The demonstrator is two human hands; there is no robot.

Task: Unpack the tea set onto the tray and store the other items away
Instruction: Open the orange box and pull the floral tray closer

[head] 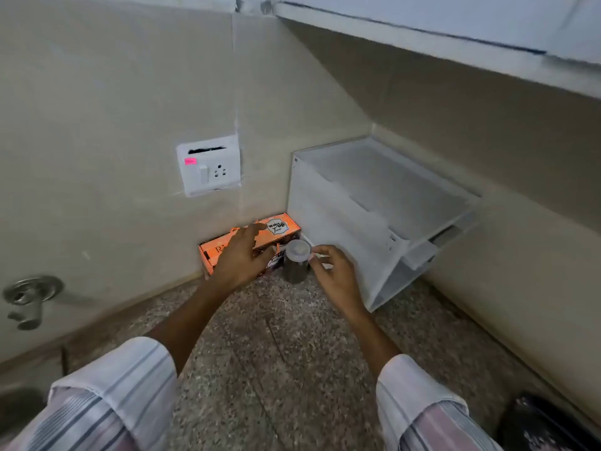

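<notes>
An orange tea box (279, 227) lies against the wall on the speckled stone counter (279, 353). My left hand (240, 258) rests over its front, fingers spread and lightly bent, thumb near the box's right end. Just right of the box stands a small jar (295, 262) with a pale lid and dark contents. My right hand (335, 275) is at the jar's right side, thumb and fingertips touching the lid's rim. Whether the fingers pinch the lid is unclear. No tray or cups are in view.
A clear acrylic shelf unit (383, 216) stands in the corner right of the jar. A wall socket (209, 166) sits above the box. A metal tap fitting (29, 297) is at the left wall. A dark object (546, 424) lies at the bottom right.
</notes>
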